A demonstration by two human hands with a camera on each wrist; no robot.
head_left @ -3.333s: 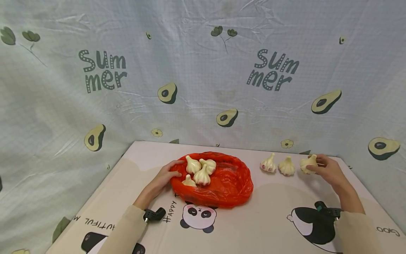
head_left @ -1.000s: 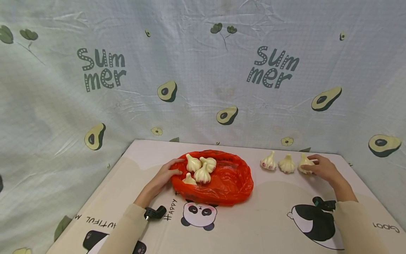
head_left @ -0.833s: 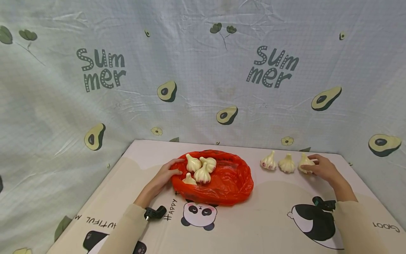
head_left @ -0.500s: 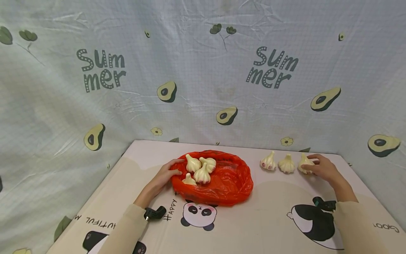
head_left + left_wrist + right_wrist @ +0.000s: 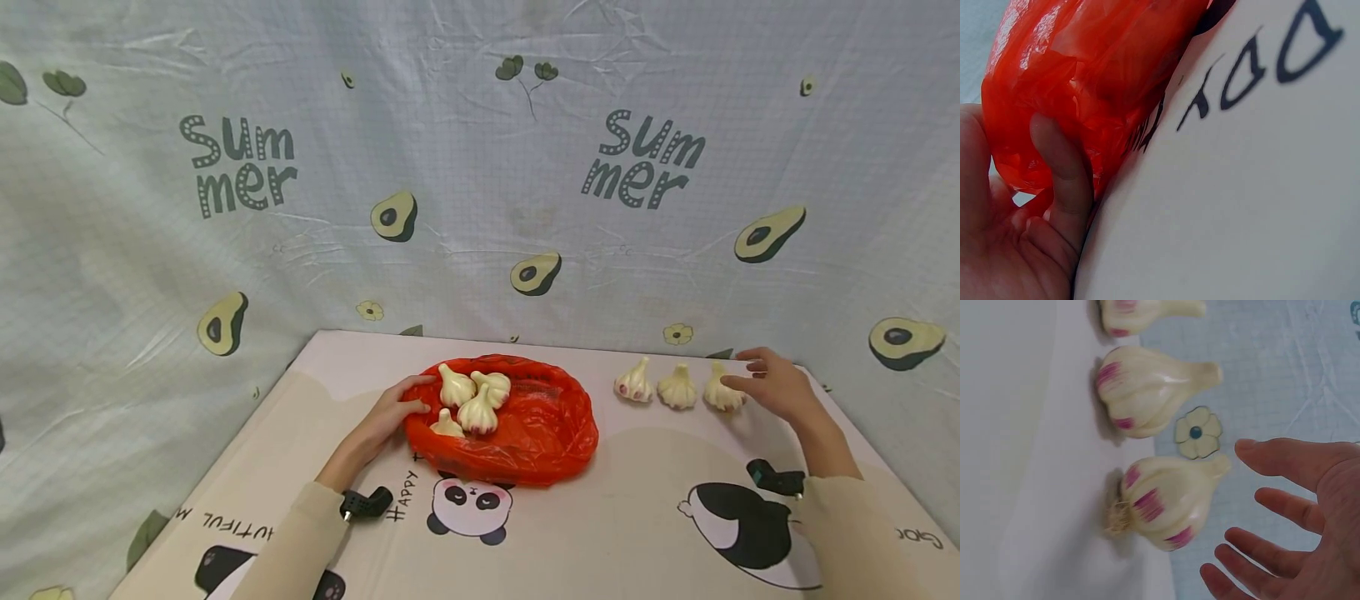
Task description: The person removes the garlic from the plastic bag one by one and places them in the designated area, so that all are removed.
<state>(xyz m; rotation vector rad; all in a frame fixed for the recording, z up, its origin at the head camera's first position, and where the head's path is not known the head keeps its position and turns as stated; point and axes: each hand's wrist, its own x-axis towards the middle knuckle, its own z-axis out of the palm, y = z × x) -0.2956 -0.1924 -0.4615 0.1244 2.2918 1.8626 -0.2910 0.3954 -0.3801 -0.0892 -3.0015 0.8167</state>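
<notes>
A red plastic bag (image 5: 525,462) lies spread open like a bowl on the table, with several garlic bulbs (image 5: 477,413) grouped in its left half. My left hand (image 5: 386,417) grips the bag's left edge, the thumb showing over the rim; the left wrist view has its fingers (image 5: 1063,169) against the red plastic. Three more garlic bulbs stand in a row at the back right: a left one (image 5: 634,383), a middle one (image 5: 678,389) and a right one (image 5: 722,392). Beside the right bulb, my right hand (image 5: 780,387) holds nothing, its fingers spread and apart from the bulb (image 5: 1169,500).
The pale table cover (image 5: 600,533) carries printed pandas and lettering. Behind the table hangs a cloth (image 5: 465,150) with avocado and "summer" prints, which also closes off the left and right sides. A small black device (image 5: 367,504) is strapped to each wrist.
My right hand first set the right garlic bulb down at the end of the row, held it there, then released it and drew back to the right. The left hand stays at the bag.
</notes>
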